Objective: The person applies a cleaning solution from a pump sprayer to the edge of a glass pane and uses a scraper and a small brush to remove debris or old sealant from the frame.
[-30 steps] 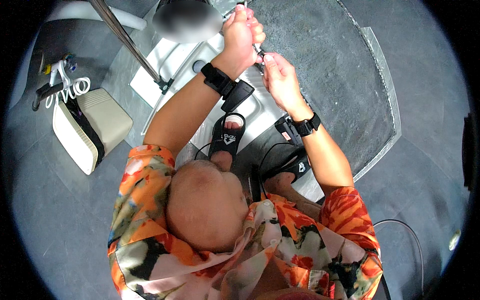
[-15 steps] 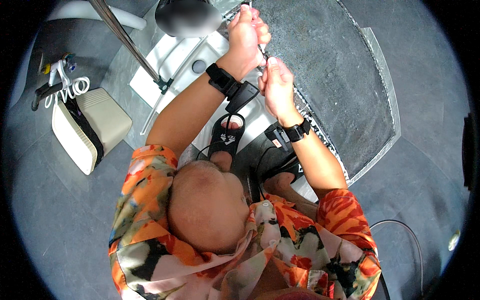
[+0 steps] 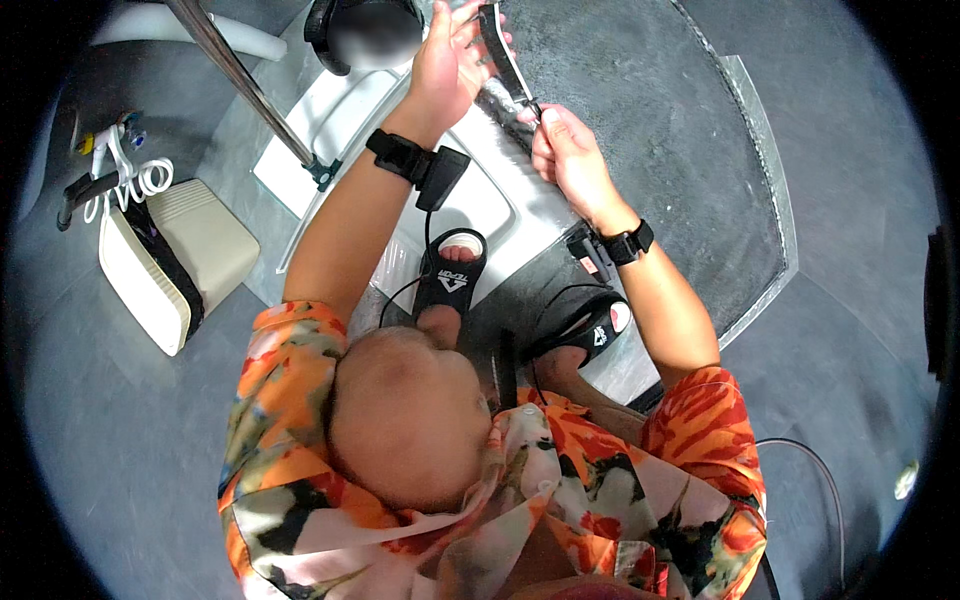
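Note:
My right hand (image 3: 568, 150) is closed on the lower end of a slim, curved black tool with a pale edge (image 3: 505, 60), perhaps a narrow brush. The tool points up and slightly left, its upper end reaching toward the top of the picture. Beside that upper part, my left hand (image 3: 450, 70) is open, with thumb and fingers apart. Some of its fingers lie behind the tool, and whether they touch it I cannot tell. Below both hands lies a white moulded basin or tray (image 3: 480, 190).
A large dark slab with a pale speckled border (image 3: 680, 150) fills the right of the work area. At left, a metal pole (image 3: 250, 90) slants down near a cream bin-like container (image 3: 215, 235) and a white coiled cord (image 3: 155, 178). My sandalled foot (image 3: 450, 275) stands by the tray.
My left hand has opened and moved left, away from my right hand; before, its fingers were closed. The tool now shows along its length. My right hand has shifted slightly right.

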### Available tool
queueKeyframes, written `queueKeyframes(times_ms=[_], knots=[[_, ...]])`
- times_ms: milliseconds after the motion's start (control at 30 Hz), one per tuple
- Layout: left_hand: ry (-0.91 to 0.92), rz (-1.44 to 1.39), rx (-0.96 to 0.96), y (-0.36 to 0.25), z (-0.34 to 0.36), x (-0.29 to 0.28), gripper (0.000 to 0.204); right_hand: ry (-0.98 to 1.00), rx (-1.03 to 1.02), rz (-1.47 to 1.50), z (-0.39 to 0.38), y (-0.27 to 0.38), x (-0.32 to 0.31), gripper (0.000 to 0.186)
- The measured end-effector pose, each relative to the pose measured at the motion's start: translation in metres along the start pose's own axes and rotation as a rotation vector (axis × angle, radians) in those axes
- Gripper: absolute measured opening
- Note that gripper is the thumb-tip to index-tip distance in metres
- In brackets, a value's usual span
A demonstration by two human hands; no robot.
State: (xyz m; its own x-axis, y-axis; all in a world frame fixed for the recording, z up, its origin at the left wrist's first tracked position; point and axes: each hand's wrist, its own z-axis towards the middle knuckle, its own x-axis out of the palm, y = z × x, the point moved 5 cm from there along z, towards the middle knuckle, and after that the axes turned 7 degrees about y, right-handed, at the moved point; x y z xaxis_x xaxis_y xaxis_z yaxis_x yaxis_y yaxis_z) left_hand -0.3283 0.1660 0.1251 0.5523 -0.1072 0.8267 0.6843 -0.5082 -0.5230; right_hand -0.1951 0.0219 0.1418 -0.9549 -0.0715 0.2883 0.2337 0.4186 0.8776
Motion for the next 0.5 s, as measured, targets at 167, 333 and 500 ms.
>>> queueKeyframes(times_ms=[167,333,500], knots=[[-0.214,0.622,-0.088,0.013,-0.015,-0.059,0.037,-0.095,0.045,-0.084,0.022,0.008,-0.022,0.034],[0.199,1.781,0.136,0.060,-0.040,-0.088,0.056,-0.121,-0.062,-1.120,0.073,0.024,-0.037,0.040],[0.311,2.073,0.163,0.079,-0.048,-0.091,0.064,0.060,-0.016,-1.415,0.129,-0.002,-0.017,0.044]])
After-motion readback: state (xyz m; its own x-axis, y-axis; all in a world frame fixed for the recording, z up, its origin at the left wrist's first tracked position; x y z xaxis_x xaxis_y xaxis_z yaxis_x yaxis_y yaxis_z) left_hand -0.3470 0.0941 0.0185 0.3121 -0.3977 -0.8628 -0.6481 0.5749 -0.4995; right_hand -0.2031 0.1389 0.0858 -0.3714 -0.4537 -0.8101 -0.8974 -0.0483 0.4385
